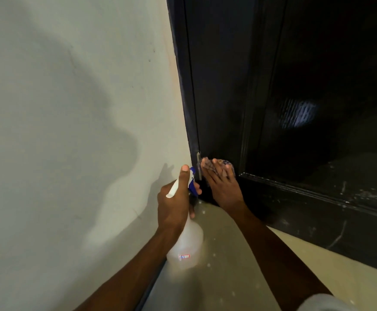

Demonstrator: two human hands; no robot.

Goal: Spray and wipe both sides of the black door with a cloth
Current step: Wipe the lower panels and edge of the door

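Black door meets a patterned cloth pressed low under the right hand's flat, spread fingers; left hand grips a spray bottle.

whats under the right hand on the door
A patterned cloth, pressed flat against the black door near its bottom by the right hand. Only the cloth's upper edge shows past the fingers; the rest, and the door surface behind it, is covered.
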